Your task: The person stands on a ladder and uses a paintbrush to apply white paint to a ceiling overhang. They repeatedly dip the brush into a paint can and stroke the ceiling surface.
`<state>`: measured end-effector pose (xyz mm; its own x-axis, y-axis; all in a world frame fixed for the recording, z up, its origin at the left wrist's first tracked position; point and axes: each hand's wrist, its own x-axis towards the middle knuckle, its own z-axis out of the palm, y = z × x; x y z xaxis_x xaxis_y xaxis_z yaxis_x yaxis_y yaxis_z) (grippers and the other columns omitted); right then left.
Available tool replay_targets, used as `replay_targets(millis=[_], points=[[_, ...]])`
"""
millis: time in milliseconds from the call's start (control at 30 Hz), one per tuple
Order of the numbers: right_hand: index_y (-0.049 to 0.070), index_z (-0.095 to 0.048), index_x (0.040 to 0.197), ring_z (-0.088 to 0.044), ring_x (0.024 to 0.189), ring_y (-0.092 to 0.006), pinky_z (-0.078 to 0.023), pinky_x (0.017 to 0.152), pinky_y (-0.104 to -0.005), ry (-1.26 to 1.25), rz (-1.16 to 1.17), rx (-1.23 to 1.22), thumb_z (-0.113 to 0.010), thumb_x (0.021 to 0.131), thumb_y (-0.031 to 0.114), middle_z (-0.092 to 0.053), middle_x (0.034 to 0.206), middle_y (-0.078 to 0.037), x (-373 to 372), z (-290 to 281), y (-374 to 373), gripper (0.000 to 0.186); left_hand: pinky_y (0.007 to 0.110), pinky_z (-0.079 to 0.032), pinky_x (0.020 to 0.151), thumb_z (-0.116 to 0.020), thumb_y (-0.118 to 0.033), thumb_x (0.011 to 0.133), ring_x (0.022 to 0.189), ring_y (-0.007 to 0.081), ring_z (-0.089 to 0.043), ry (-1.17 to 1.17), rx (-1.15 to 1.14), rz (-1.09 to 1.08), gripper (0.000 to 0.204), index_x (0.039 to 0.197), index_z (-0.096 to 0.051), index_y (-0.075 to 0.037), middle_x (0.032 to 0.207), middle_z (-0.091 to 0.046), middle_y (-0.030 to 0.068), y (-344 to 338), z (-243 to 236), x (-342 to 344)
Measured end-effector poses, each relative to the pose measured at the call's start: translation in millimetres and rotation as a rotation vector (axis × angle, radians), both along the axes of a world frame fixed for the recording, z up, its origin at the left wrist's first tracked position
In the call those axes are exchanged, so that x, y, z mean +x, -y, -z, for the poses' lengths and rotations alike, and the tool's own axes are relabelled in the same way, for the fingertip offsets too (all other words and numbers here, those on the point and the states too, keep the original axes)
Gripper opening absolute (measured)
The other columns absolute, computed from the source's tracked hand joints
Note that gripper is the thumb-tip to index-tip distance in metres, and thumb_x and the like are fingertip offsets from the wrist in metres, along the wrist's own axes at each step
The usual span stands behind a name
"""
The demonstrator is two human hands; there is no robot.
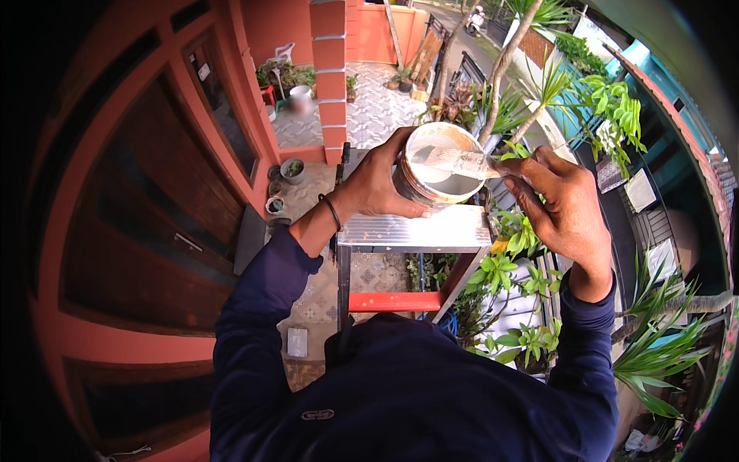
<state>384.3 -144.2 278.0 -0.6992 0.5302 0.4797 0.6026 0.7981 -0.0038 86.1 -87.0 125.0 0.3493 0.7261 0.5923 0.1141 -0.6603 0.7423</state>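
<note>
My left hand is wrapped round a small paint tub, tilted so that its open mouth shows. White paint lies inside, and dried smears cover the rim and outer wall. With thumb and fingers pinched on its handle, my right hand holds a paintbrush. Its pale, paint-coated bristles reach over the rim into the tub's mouth. Just below the tub is the metal top of a stepladder; whether the tub touches it I cannot tell. A red step crosses the ladder lower down.
An orange wall with a dark wooden door stands at the left. Ahead rises an orange pillar. Leafy plants and thin trunks crowd the right side. Potted plants stand on the tiled floor far below.
</note>
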Motion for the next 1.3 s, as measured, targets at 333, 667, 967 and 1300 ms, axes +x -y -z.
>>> replay_targets(millis=[333, 667, 967, 1300], points=[[0.002, -0.072, 0.111, -0.067, 0.078, -0.0431, -0.052, 0.068, -0.0519, 0.077, -0.005, -0.037, -0.073, 0.096, 0.005, -0.064, 0.089, -0.018, -8, 11, 4, 0.016, 0.040, -0.042, 0.120, -0.104, -0.026, 0.059, 0.139, 0.0269, -0.058, -0.136, 0.124, -0.045, 0.120, 0.157, -0.042, 0.002, 0.147, -0.060, 0.0193, 6, -2, 5], [0.000, -0.060, 0.104, -0.065, 0.078, -0.0489, -0.050, 0.069, -0.0562, 0.109, 0.021, -0.072, -0.072, 0.100, 0.012, -0.061, 0.090, -0.023, -23, 21, -3, 0.017, 0.040, -0.044, 0.119, -0.104, -0.026, 0.060, 0.138, 0.0266, -0.059, -0.133, 0.139, -0.044, 0.119, 0.157, -0.042, 0.002, 0.146, -0.061, 0.0188, 6, 1, 5], [-0.001, -0.054, 0.106, -0.068, 0.072, -0.0476, -0.055, 0.063, -0.0565, 0.161, 0.025, -0.012, -0.070, 0.092, 0.004, -0.057, 0.098, -0.024, -27, 26, -3, 0.022, 0.045, -0.049, 0.115, -0.102, -0.034, 0.061, 0.136, 0.0392, -0.061, -0.140, 0.137, -0.040, 0.122, 0.160, -0.039, 0.002, 0.146, -0.058, 0.0233, 7, -2, 7], [0.002, -0.057, 0.101, -0.065, 0.072, -0.0459, -0.051, 0.062, -0.0555, 0.108, 0.059, -0.004, -0.073, 0.098, 0.011, -0.056, 0.097, -0.021, -29, 29, -2, 0.019, 0.041, -0.044, 0.118, -0.104, -0.028, 0.060, 0.137, 0.0284, -0.059, -0.147, 0.169, -0.054, 0.119, 0.158, -0.042, 0.001, 0.146, -0.060, 0.0179, 4, 2, 6]])
